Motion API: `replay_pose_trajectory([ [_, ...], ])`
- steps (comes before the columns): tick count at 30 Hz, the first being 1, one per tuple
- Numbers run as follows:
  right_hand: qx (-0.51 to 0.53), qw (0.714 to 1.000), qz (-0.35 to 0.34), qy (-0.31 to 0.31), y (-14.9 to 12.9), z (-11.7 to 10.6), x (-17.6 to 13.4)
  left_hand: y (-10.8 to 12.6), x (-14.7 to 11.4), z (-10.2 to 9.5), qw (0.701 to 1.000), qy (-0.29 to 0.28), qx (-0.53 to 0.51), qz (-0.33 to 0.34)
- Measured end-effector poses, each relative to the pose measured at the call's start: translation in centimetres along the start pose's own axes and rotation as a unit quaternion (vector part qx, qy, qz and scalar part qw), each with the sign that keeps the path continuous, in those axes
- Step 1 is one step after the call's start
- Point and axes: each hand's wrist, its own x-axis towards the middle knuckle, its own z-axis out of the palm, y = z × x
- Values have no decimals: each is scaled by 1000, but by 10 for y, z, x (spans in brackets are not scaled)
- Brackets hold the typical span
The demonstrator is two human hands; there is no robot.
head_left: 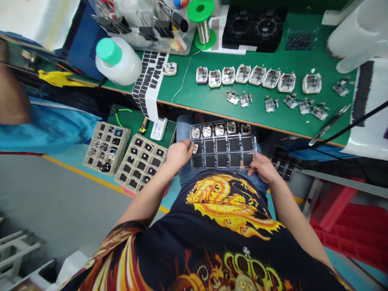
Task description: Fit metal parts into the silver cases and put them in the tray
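Observation:
A clear plastic tray (221, 144) with square, black-bottomed pockets rests on my lap. Its far row holds several small white casings (219, 129). At the tray's left edge, my left hand (179, 154) pinches another small white casing (195, 148) over the first pocket of the middle row; whether the casing touches the pocket floor I cannot tell. The fingers of my right hand (263, 167) are closed on the tray's near right corner, thumb on top.
On the green bench (182, 91) stand a row of open white casings (243, 74), loose circuit boards (271, 104), tweezers (330, 124), a solder spool (202, 28) and a bottle (119, 60). Parts trays (142, 161) lie at left, near another person's arm (13, 91). Red crates (351, 230) stand right.

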Motion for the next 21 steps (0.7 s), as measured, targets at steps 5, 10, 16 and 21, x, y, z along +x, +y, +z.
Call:
replay_pose_trajectory([
  [5,0,1000,1,-5,-2,2,0,-7,-1,0,998,1,-70,-3],
  [10,-4,1000,1,-6,-5,4,-1,-9,3,5,991,-10,-133,-6],
  [16,-10,1000,-2,-11,-6,3,-3,-9,6,6,988,-9,-152,8],
  [21,-9,1000,1,-19,-5,0,-1,-8,9,3,988,-24,-143,45],
])
